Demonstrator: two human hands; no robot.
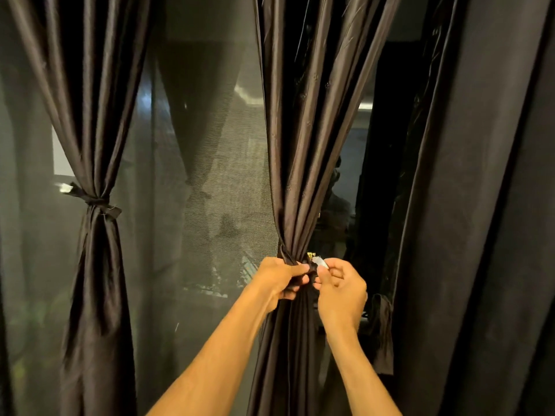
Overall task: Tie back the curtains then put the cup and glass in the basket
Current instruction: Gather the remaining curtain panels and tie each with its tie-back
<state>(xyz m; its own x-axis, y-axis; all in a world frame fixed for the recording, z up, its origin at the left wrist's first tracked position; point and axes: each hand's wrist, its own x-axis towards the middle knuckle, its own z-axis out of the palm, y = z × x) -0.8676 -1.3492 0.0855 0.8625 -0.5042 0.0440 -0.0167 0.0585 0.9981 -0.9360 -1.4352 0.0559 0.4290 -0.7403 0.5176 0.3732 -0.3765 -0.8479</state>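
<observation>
Middle curtain (300, 145) hangs vertically, gathered at lower centre; left hand (282, 280) grips the bunch, right hand (342, 291) pinches the tie-back (319, 262) end.

Tied curtain (96, 145) left; gathered curtain (300, 145) centre, hands (312, 283) before it; window (195, 175) behind.

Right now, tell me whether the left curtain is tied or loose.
Tied: a dark band cinches the left curtain into a waist.
</observation>
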